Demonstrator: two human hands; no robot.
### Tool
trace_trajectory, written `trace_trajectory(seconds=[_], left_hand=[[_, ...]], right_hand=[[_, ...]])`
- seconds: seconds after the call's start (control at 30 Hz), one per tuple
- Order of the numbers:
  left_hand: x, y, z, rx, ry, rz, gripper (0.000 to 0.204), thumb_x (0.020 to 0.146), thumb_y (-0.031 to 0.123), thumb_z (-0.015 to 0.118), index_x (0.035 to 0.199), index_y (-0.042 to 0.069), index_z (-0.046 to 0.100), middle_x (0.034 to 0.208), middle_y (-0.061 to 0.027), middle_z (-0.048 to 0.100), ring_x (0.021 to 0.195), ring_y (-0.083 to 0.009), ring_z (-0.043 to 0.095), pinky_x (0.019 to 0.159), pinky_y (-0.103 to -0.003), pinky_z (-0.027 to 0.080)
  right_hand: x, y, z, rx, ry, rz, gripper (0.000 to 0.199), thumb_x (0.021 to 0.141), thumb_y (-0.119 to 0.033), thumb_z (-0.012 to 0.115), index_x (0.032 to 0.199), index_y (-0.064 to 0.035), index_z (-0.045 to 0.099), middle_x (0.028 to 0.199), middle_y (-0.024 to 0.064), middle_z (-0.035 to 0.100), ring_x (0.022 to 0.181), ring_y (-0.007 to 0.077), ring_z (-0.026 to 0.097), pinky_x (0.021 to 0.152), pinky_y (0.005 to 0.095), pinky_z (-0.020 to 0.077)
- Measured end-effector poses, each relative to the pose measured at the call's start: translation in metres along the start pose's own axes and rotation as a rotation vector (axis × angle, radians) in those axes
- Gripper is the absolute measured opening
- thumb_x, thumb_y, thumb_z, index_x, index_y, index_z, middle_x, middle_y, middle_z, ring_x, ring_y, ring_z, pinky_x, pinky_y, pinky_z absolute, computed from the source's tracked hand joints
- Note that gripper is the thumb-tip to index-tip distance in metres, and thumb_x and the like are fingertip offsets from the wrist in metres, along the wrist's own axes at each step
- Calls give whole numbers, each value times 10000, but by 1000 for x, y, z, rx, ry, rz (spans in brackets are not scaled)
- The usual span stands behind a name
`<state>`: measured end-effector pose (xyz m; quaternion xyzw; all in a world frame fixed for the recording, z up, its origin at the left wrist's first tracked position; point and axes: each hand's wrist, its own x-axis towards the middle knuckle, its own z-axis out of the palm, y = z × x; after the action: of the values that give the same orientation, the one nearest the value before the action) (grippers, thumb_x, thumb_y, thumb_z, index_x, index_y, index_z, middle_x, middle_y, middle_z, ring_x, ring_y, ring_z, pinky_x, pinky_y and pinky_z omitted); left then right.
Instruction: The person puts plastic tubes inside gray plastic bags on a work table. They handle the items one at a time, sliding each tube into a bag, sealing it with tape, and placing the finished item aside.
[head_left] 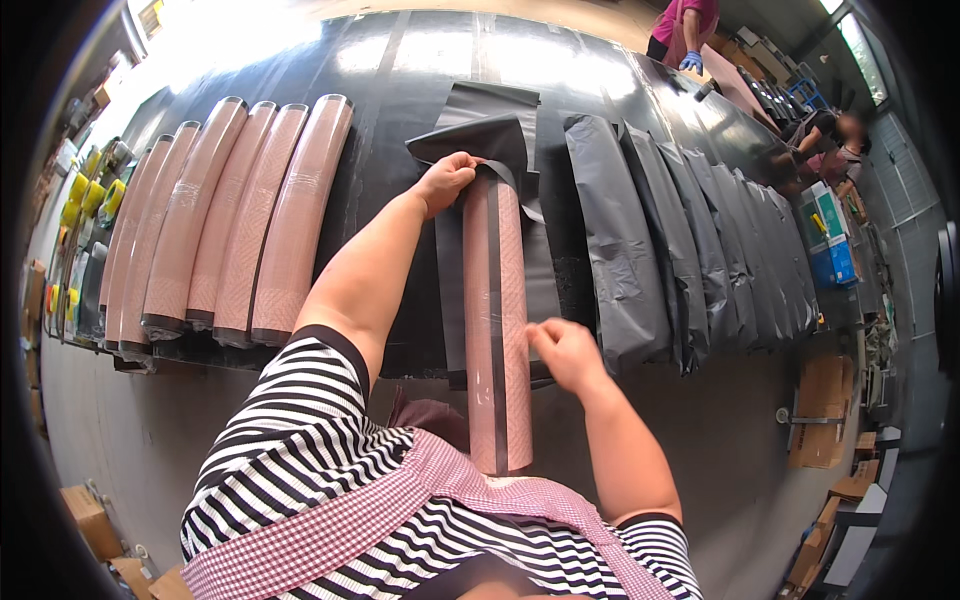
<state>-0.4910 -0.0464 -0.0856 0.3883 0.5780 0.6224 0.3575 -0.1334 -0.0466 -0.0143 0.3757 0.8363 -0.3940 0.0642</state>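
A pink patterned roll [513,300] with dark edging, in clear wrap, lies lengthwise in front of me, its near end at my apron. Its far end is at the mouth of a dark grey plastic bag [480,140]. My left hand [447,185] pinches the bag's edge there, fingers closed. Beside the roll's right side is my right hand [568,352], its fingers curled and drawn together. Whether anything is between those fingertips is hidden. More dark grey plastic [450,290] lies flat under the roll.
Several similar wrapped pink rolls [290,220] lie on the black table [385,90] at left. Several grey bagged packages [620,250] lie in a row at right. Two people work beyond, one wearing a blue glove [691,62]. Tape rolls [80,190] sit far left, cardboard boxes [822,410] at right.
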Motion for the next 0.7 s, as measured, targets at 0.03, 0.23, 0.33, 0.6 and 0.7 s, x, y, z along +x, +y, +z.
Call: trace_trajectory(seconds=[0.03, 0.23, 0.33, 0.6, 0.7], left_hand=[[-3, 8, 11, -30, 11, 27, 65, 895, 65, 490, 869, 53, 548, 1177, -52, 634, 828, -77, 487, 748, -229, 437], [-12, 19, 35, 129, 23, 123, 69, 946, 67, 495, 916, 36, 549, 1354, -97, 550, 984, -94, 502, 905, -245, 426], [-33, 17, 48, 563, 294, 413, 66, 936, 90, 549, 941, 30, 574, 1347, -168, 545, 1100, -255, 565, 967, -339, 418], [-196, 46, 53, 207, -41, 69, 87, 938, 80, 552, 862, 39, 545, 884, -43, 491, 832, -144, 480, 782, -279, 420], [-278, 67, 69, 300, -602, -57, 88, 932, 101, 578, 863, 47, 572, 893, -62, 500, 871, -191, 529, 804, -323, 444]], right_hand=[[30, 16, 2, -40, 262, -106, 416, 839, -297, 713, 1148, -37, 613, 920, 148, 697, 831, 318, 683, 756, 412, 532], [201, -10, -34, -410, 568, -224, 395, 782, -173, 716, 1167, -109, 661, 1213, 141, 546, 1159, 323, 546, 962, 420, 484], [229, -3, -35, -360, 469, -218, 210, 786, -181, 662, 960, -102, 749, 1118, 142, 639, 1121, 334, 587, 967, 414, 486], [54, 7, -28, 65, -240, -311, 382, 843, -112, 647, 1197, 26, 616, 1067, 144, 702, 1008, 163, 612, 904, 334, 485], [-41, 34, -6, 37, -736, -227, 356, 867, -85, 630, 1212, 4, 616, 1115, 104, 690, 1025, 158, 609, 929, 324, 480]])
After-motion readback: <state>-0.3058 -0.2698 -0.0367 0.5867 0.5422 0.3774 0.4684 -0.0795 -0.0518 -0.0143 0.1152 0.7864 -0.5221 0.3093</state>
